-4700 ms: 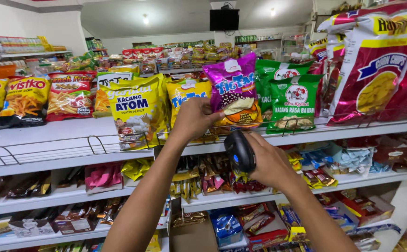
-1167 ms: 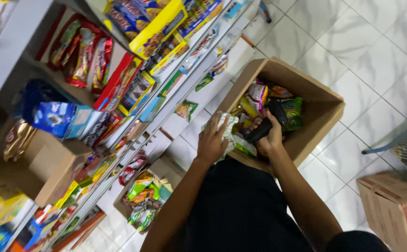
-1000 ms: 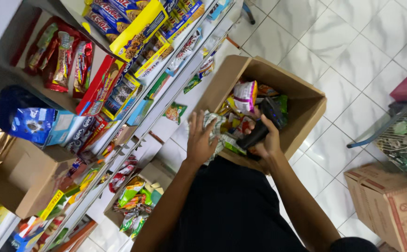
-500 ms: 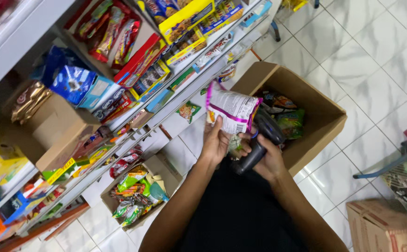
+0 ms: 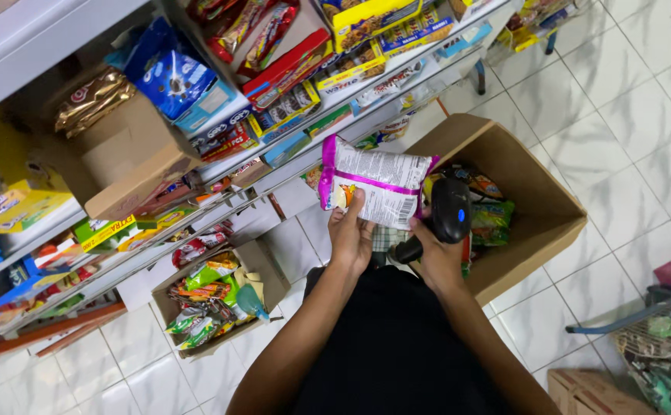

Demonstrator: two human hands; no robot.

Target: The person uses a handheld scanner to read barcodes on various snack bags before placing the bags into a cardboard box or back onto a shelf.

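We've got the white-and-magenta crinkly snack packet (image 5: 374,184) pinched in our left hand (image 5: 352,234), long side across, barcode end just beside the black handheld scanner (image 5: 444,215) our right hand (image 5: 434,257) grips tight, above the open brown cardboard box (image 5: 539,223).

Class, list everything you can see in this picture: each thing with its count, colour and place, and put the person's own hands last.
snack packet: one, white with a purple band, held above the open box
barcode scanner: one, black, right of the packet
open cardboard box: one, brown, on the floor, holding more packets
small box of snacks: one, brown, mixed colours inside, floor under the shelves
shelves: several, white, upper left, stocked with many packets and cartons
closed carton: one, brown, on a shelf
floor tiles: white, right side
left hand: fingers gripping the packet's lower edge
right hand: gripping the scanner
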